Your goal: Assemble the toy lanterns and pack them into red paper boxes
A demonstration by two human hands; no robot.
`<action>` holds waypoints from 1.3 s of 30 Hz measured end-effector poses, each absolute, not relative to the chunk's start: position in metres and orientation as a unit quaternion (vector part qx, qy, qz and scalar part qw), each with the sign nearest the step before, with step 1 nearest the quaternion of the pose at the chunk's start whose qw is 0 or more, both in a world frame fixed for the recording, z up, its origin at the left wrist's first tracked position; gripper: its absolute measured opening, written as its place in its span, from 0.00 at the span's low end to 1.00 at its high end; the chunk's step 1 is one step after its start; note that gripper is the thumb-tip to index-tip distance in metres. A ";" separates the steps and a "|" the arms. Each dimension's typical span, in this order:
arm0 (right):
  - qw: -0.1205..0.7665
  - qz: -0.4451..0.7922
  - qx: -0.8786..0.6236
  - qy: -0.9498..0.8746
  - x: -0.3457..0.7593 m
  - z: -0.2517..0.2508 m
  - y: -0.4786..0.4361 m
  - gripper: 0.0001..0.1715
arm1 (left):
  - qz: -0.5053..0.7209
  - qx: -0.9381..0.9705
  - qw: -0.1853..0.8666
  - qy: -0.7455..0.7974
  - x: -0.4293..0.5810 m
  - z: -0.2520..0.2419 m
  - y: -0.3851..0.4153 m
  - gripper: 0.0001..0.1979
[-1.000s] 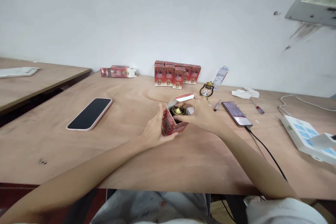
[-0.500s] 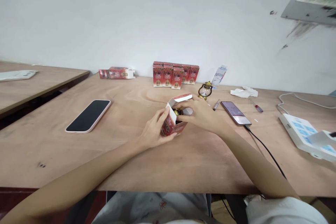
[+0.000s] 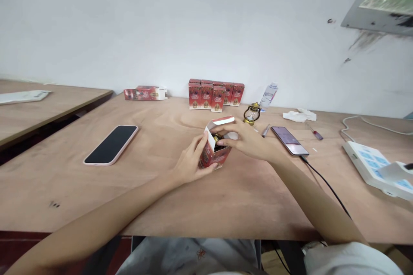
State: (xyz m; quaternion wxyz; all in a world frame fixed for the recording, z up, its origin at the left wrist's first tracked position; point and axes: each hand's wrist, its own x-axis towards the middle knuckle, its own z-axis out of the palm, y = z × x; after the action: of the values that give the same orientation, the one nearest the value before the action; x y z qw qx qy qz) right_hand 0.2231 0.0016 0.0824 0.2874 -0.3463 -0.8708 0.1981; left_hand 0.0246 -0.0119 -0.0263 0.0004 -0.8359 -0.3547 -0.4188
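Note:
My left hand [image 3: 191, 158] grips the side of a small red printed box [image 3: 213, 157], which stands tilted with its white-lined flaps raised. Inside the opening sits a lantern with a gold top [image 3: 217, 137]; its lower part is hidden by the box walls. From the right, my right hand [image 3: 251, 141] reaches to the opening, its fingers and thumb around the lantern's top, under the raised flap. Behind that hand, a second gold-and-black lantern [image 3: 252, 114] with a clear globe stands upright on the table.
Several closed red boxes [image 3: 206, 98] stand by the wall; an opened one [image 3: 146, 93] lies left of them. A phone [image 3: 111, 145] lies left, another phone [image 3: 289, 140] right. Around them are a plastic bottle [image 3: 269, 96], tissue [image 3: 299, 115], screwdriver [image 3: 318, 135] and power strip [image 3: 371, 163].
My right hand has drawn back slightly, showing more of the lantern's gold top in the box. My left hand keeps its hold. The whole view has shifted a little.

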 end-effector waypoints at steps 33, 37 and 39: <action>0.360 0.589 -0.272 -0.671 0.240 0.072 0.036 0.29 | -0.453 -0.840 -0.053 -0.294 0.021 -0.029 -0.008 0.40; 0.409 0.477 -0.297 -0.718 0.229 0.068 0.028 0.39 | -0.457 -0.840 -0.059 -0.286 0.021 -0.031 -0.007 0.41; 0.434 0.415 -0.302 -0.741 0.225 0.066 0.026 0.46 | -0.449 -0.842 -0.066 -0.292 0.020 -0.030 -0.007 0.42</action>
State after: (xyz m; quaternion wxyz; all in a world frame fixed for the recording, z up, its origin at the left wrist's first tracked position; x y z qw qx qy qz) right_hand 0.2247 0.0256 0.0659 0.4341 -0.3017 -0.7406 0.4147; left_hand 0.0204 -0.0069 -0.0302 -0.0661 -0.8417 -0.2923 -0.4492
